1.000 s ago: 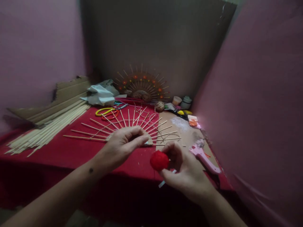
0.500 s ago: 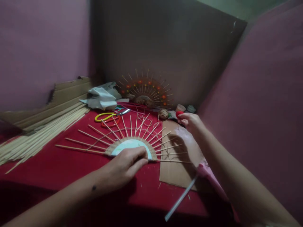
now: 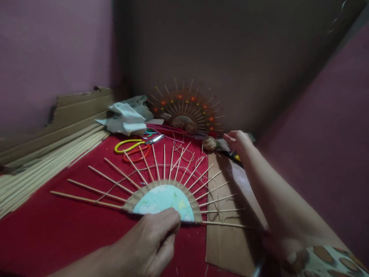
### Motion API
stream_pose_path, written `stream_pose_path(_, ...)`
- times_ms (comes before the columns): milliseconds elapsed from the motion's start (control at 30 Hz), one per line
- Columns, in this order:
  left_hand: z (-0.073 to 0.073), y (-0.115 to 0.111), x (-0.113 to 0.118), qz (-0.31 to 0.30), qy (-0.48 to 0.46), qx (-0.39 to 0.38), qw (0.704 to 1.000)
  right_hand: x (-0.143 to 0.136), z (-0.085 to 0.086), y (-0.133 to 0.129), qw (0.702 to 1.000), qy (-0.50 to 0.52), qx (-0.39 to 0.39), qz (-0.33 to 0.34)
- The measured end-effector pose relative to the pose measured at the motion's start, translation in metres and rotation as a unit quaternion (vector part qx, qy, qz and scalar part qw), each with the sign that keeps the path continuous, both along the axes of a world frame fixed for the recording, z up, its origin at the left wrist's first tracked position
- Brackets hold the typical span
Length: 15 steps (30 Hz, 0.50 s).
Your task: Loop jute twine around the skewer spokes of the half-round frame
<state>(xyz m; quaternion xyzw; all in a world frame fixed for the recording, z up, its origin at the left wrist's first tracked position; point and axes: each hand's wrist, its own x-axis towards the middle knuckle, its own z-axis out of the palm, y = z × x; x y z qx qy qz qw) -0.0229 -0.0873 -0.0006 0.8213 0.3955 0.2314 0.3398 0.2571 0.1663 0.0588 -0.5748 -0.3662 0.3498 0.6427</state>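
Note:
A half-round woven fan frame (image 3: 164, 200) lies on the red cloth, with a pale blue floral centre and thin sticks radiating outward. Twine runs across its sticks. My left hand (image 3: 160, 234) is closed on the straight lower edge of the frame. At the back right, my right hand (image 3: 238, 140) reaches out with fingers apart and nothing visible in them. Just left of its fingertips are a small red ball (image 3: 212, 134), whose material I cannot make out, and a ball of brown twine (image 3: 209, 144).
Scissors (image 3: 138, 146) with yellow and red handles lie behind the frame. Long thin sticks (image 3: 57, 165) and cardboard (image 3: 83, 107) are at left, near crumpled pale cloth (image 3: 127, 117). A decorated fan (image 3: 184, 102) stands at the back. Flat cardboard (image 3: 221, 242) lies at right.
My right hand has let go of the red ball, which now rests behind the twine ball. The view has shifted, and my left hand keeps its hold on the frame.

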Motion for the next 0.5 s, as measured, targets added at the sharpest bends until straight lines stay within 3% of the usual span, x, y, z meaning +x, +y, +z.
stream_pose_path(267, 0.0, 0.001, -0.003, -0.018, -0.008, -0.014, 1.0, -0.008, 0.001, -0.014, 0.997, 0.051, -0.045, -0.042)
stream_pose_path(367, -0.004, 0.0, -0.004, -0.046, -0.013, -0.024, 0.999, -0.012, 0.013, -0.032, 0.997, 0.044, -0.04, -0.043)
stream_pose_path(500, -0.01, 0.002, -0.005, -0.101, -0.007, 0.02, 0.995, -0.021, 0.027, -0.071, 0.999, 0.038, 0.012, -0.001)
